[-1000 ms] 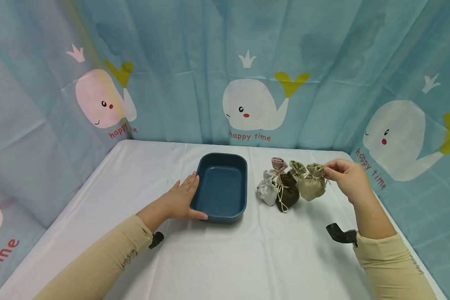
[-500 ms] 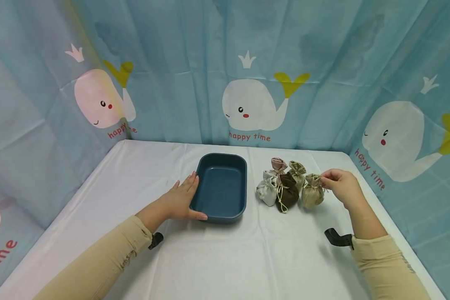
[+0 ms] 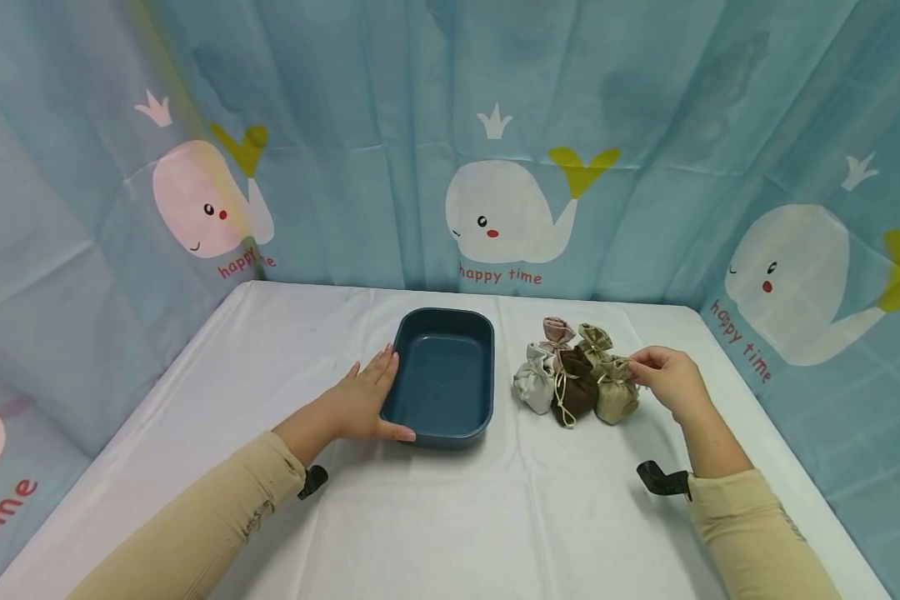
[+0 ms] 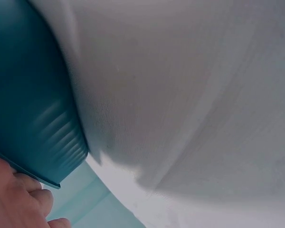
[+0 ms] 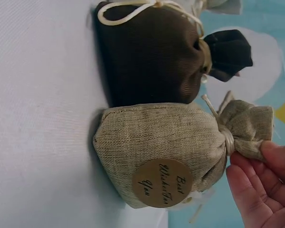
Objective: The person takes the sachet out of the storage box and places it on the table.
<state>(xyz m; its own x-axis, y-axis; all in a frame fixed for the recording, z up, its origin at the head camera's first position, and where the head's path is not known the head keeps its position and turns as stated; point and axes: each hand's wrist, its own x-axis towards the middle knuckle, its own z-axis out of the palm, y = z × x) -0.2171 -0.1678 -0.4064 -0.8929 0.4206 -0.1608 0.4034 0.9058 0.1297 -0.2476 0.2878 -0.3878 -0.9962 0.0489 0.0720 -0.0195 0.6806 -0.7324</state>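
My left hand [image 3: 355, 403] lies with fingers spread along the left rim of a dark blue rectangular bin [image 3: 441, 379]; the left wrist view shows fingers [image 4: 33, 199] at the bin's edge. My right hand [image 3: 672, 379] pinches the gathered neck of a tan burlap drawstring pouch [image 5: 156, 137], which bears a round "Best Wishes For You" sticker. That pouch stands on the table beside a dark brown pouch [image 3: 574, 387], touching it. Clustered with them are a light grey pouch [image 3: 535, 382], a pink pouch [image 3: 558, 331] and an olive pouch [image 3: 594, 337], partly hidden.
A white cloth [image 3: 450, 525] covers the table. Blue curtains [image 3: 330, 167] printed with whales hang behind it and on both sides. Black camera mounts [image 3: 662, 478] stick out from both sleeves.
The right hand has brought the tan pouch down and left, from partly in front of the olive pouch to beside the brown one. The left hand and the bin stay put.
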